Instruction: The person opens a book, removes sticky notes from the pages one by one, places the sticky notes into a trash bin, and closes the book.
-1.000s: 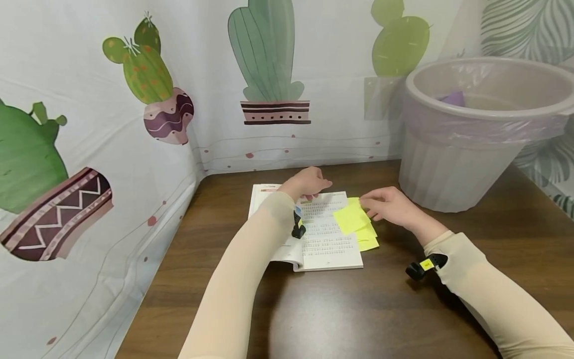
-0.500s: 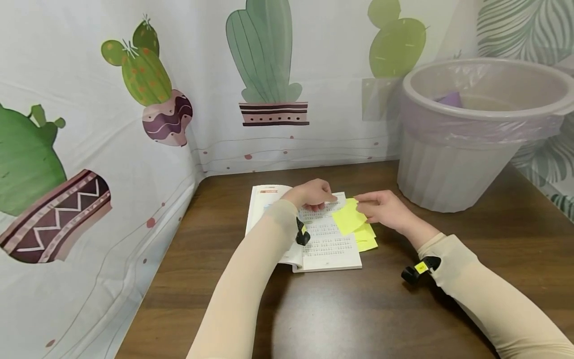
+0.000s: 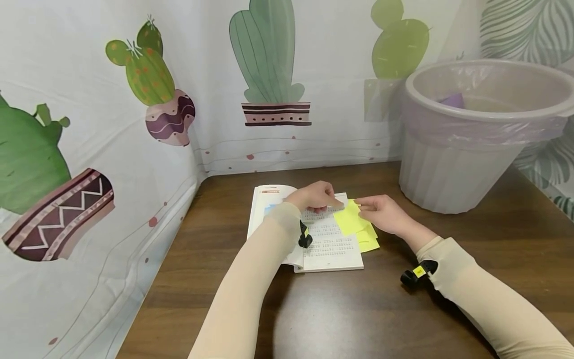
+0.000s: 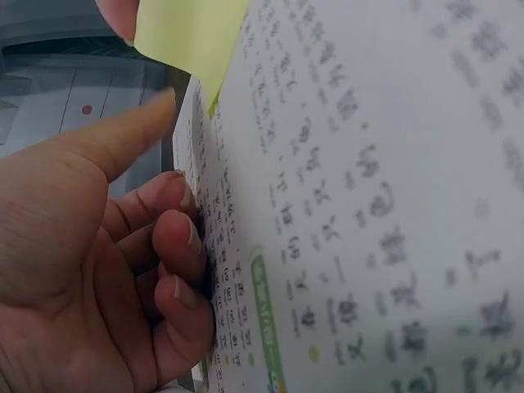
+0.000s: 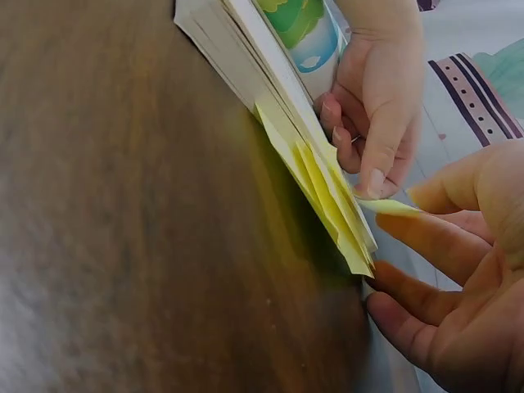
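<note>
An open book (image 3: 332,244) with printed pages lies on the table, several yellow sticky notes (image 3: 368,243) jutting from its right edge. My right hand (image 3: 383,214) pinches the corner of the top yellow sticky note (image 3: 349,220) between thumb and fingers; the right wrist view shows its pinched edge (image 5: 393,206) raised from the page. On the right-hand page rests my left hand (image 3: 317,195), its fingers loosely bent against the paper. Its straight thumb (image 5: 383,155) reaches to the top note's edge. The left forearm hides part of the left page.
A large grey bin (image 3: 448,172) with a plastic liner stands at the back right, a purple piece (image 3: 454,100) inside it. Cactus-printed cloth (image 3: 215,124) hangs behind and left of the wooden table (image 3: 215,239). Each wrist wears a black camera (image 3: 306,239).
My left hand has come down and right across the page, bringing its thumb to the yellow note. My right hand has shifted slightly left, from the note's edge to a pinch on it.
</note>
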Motion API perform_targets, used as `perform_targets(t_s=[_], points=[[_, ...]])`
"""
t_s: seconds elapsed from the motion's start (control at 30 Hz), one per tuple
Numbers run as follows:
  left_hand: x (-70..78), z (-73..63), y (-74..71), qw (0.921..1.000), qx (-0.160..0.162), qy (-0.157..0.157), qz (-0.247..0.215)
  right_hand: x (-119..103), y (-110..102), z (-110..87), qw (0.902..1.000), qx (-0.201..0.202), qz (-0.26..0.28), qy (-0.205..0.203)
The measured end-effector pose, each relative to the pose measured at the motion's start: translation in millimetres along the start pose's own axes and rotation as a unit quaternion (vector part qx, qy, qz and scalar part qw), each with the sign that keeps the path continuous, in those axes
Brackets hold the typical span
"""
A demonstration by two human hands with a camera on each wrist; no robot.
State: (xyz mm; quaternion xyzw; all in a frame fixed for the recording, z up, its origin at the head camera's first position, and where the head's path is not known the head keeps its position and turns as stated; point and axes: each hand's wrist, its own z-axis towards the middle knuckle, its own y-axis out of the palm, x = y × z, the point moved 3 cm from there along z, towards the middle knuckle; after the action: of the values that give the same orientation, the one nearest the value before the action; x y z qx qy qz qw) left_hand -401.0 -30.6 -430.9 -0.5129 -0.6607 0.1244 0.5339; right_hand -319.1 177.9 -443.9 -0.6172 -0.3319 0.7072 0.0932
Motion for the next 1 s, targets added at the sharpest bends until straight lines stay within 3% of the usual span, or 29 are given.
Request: perform_targets(t_s=[0.17,0.5,1.0], points=[[2.7,1.2,1.4,0.9997,0.006,0.000,0.022,2.7,-1.1,-0.3,0.9999,0.005,0.004,0.013],[1.6,0.0,0.0,0.9998,0.007,0.002,0.018,3.7,1.0,6.1,0.9996,0.010,-0.020,0.015],[-1.8,-3.7,-7.0,0.9988,-0.039,0.020,0.022,4.8,3.1,7.3,0.9997,0.008,-0.010,0.019]])
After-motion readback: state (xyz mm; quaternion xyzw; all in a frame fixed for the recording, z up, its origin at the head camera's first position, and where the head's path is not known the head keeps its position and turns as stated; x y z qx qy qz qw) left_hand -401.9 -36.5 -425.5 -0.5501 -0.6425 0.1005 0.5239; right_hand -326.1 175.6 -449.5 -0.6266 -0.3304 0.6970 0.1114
